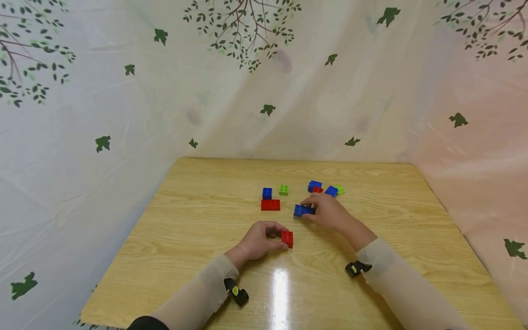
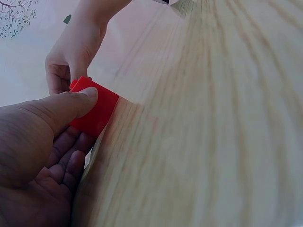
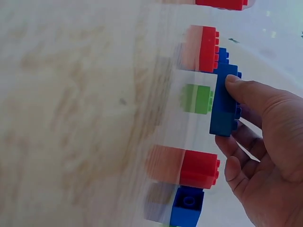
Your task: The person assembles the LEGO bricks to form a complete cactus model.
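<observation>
My left hand (image 1: 259, 241) pinches a red toy brick (image 1: 287, 239) between thumb and fingers, studs up, close over the near middle of the table. In the left wrist view the thumb lies across the side of this red brick (image 2: 100, 111). Farther off and to the right, my right hand (image 1: 327, 211) grips a long blue brick (image 1: 301, 211) by its right end. The right wrist view shows the thumb on the blue brick (image 3: 222, 101), with fingers curled behind it. The two held bricks are apart.
Left of the right hand stand a long red brick (image 1: 270, 205), a small blue brick (image 1: 267, 193) and a green brick (image 1: 283, 189). Beyond that hand lie two blue bricks (image 1: 331, 191), a partly hidden red brick (image 1: 317, 189) and another green brick (image 1: 340, 189). Cloth walls surround the wooden table (image 1: 185, 266).
</observation>
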Tool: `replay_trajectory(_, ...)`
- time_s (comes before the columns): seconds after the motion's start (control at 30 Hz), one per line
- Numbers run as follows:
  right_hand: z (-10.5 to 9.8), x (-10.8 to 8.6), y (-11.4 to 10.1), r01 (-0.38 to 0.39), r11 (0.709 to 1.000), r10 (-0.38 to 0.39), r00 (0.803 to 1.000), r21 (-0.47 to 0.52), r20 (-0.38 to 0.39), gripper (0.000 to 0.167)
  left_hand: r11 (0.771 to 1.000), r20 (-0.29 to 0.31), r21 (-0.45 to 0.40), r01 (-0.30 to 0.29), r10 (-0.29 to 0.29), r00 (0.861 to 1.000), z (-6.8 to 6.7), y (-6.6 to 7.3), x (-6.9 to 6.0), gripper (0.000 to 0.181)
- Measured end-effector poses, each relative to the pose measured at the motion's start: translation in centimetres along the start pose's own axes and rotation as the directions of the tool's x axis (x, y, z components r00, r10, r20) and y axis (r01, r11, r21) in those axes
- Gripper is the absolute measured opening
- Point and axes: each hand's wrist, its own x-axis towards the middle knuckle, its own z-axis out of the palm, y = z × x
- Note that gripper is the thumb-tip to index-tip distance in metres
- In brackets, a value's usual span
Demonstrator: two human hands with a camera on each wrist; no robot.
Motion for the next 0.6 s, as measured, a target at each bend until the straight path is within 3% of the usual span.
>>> replay_trajectory(0.6,-0.2,-2.5,-1.9,0.108,0.99,-0.106,0.994,0.087,-0.033,0.04,1.0,0.001,0.009,-0.004,0.004,1.0,0.1,0.2,0.0,0.032)
